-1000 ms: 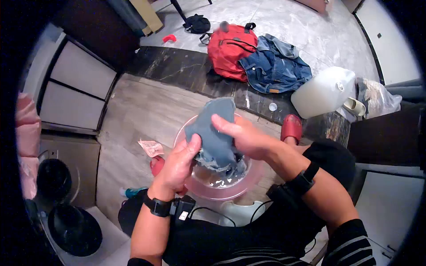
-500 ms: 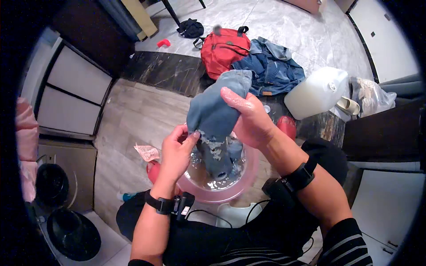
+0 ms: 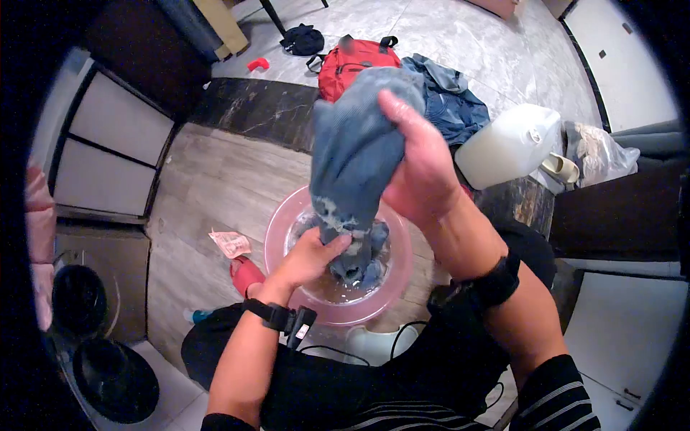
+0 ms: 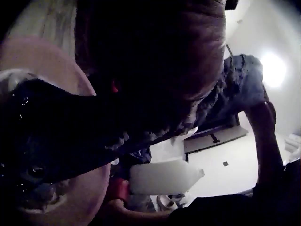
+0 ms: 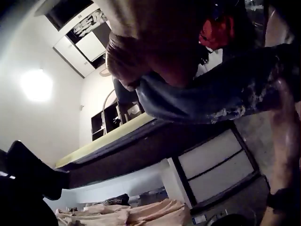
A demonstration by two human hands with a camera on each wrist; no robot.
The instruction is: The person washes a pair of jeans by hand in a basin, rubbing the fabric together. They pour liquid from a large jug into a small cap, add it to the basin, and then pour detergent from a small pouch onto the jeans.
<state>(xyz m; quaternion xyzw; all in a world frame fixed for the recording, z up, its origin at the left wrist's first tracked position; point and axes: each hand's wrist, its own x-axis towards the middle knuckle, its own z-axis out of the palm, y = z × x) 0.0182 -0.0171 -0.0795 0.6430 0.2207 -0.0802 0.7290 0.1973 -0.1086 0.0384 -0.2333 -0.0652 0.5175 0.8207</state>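
Wet blue ripped jeans (image 3: pixel 356 144) are stretched upward out of a pink basin (image 3: pixel 400 269), their lower end down in the water. My right hand (image 3: pixel 428 172) grips the raised upper part, thumb on the near face and the other fingers hidden behind the cloth. Lower down, just over the basin, my left hand (image 3: pixel 313 257) holds the denim by a frayed white patch, thumb across the front. In the right wrist view the jeans (image 5: pixel 207 96) run as a taut length between both hands. The left wrist view is dark, with the denim (image 4: pixel 242 84) slanting up past the left hand.
Behind the jeans lie a red backpack (image 3: pixel 338 75) and a denim garment (image 3: pixel 460 115) on the dark stone step. A white plastic jug (image 3: pixel 507 147) stands to their right. A red slipper (image 3: pixel 246 274) is on a foot left of the basin. Black round objects (image 3: pixel 115 381) sit at far left.
The right hand has risen with the upper part of the jeans, drawing more cloth from the basin. My left hand has shifted from the upper cloth to lower down, at the frayed patch.
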